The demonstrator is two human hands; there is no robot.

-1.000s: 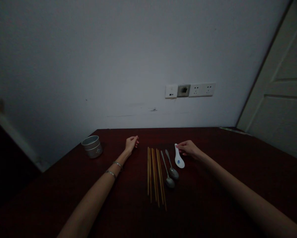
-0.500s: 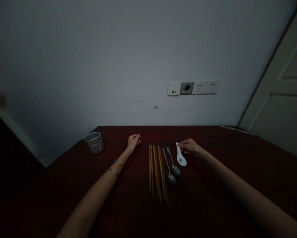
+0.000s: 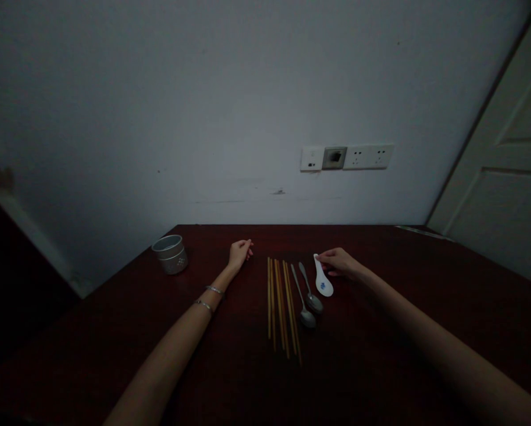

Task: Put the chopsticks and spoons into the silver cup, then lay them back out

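Observation:
My right hand [image 3: 339, 261] has its fingers closed on the handle end of a white ceramic soup spoon [image 3: 324, 286] with a small blue mark in its bowl. The spoon lies on the dark red table, its bowl toward me. To its left are two metal spoons, one [image 3: 314, 303] nearer the white spoon and another [image 3: 307, 319] beside it. Several wooden chopsticks [image 3: 279, 305] lie lengthwise in a loose row left of the metal spoons. My left hand [image 3: 239, 254], curled shut with nothing visible in it, rests on the table left of the chopsticks' far ends.
A grey metal cup-shaped holder [image 3: 171, 254] with small holes stands at the table's left edge. Behind the table [image 3: 230, 378] rises a pale wall with a row of sockets [image 3: 367, 157]. A white panelled door [image 3: 509, 154] is at the right.
Almost nothing differs. The view has shifted very slightly, while both hands and the utensils hold the same places on the table.

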